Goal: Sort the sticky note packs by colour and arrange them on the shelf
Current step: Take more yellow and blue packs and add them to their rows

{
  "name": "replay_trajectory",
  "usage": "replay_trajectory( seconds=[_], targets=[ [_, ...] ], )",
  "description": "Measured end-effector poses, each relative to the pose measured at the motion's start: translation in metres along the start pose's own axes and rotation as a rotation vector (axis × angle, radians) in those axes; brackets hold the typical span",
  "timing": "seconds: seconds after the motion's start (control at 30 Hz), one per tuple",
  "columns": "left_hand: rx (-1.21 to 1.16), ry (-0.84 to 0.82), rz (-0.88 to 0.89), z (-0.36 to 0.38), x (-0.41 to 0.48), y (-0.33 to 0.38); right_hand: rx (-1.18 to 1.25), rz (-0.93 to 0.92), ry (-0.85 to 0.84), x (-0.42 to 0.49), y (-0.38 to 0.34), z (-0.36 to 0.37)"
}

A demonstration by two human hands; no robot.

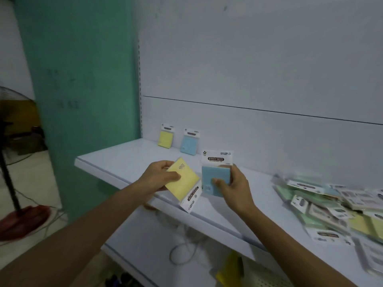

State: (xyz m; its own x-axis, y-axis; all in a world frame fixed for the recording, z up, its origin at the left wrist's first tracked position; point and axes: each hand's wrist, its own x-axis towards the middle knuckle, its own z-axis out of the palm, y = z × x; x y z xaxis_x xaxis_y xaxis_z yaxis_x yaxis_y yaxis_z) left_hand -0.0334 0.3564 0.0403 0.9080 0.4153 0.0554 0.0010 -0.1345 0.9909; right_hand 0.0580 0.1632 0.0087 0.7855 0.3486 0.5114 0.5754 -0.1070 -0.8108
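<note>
Fan (12,141) stood far left. Pile (331,206) of packs lay on shelf (124,160), right side. Back yellow pack (165,139) and back blue pack (189,144) leaned on rear panel. Left hand (157,175) pinched yellow pack (184,183), header down. Right hand (232,187) gripped blue pack (213,179) upright over shelf; header read "STICKY NOTE".

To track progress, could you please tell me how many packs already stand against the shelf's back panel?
2: the yellow pack at the left and the blue pack just right of it; more could stand beyond the picture's right edge.
</note>
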Motion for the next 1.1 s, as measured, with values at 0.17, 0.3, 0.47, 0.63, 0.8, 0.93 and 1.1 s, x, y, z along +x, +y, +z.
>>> replay_trajectory(
  seconds=[0.17,0.3,0.47,0.63,0.8,0.93,1.1],
  targets=[
    [0.020,0.122,0.022,-0.092,-0.008,-0.016,-0.055,-0.034,-0.136,0.015,-0.021,0.087],
    [0.021,0.226,0.048,-0.138,-0.010,-0.027,-0.070,-0.040,-0.168,0.023,-0.031,0.133],
    [-0.025,0.277,0.062,-0.165,0.002,-0.039,-0.086,-0.040,-0.207,0.036,-0.032,0.167],
    [-0.018,0.308,0.120,-0.170,0.035,-0.042,-0.099,-0.045,-0.185,0.064,-0.019,0.182],
    [-0.009,0.300,0.123,-0.163,0.084,-0.037,-0.114,0.030,-0.151,0.106,0.007,0.188],
    [0.043,0.263,0.113,-0.158,0.125,-0.028,-0.140,0.084,-0.115,0.144,0.026,0.188],
    [0.035,0.232,0.105,-0.148,0.169,-0.031,-0.236,0.096,-0.113,0.177,0.053,0.177]
  ],
)
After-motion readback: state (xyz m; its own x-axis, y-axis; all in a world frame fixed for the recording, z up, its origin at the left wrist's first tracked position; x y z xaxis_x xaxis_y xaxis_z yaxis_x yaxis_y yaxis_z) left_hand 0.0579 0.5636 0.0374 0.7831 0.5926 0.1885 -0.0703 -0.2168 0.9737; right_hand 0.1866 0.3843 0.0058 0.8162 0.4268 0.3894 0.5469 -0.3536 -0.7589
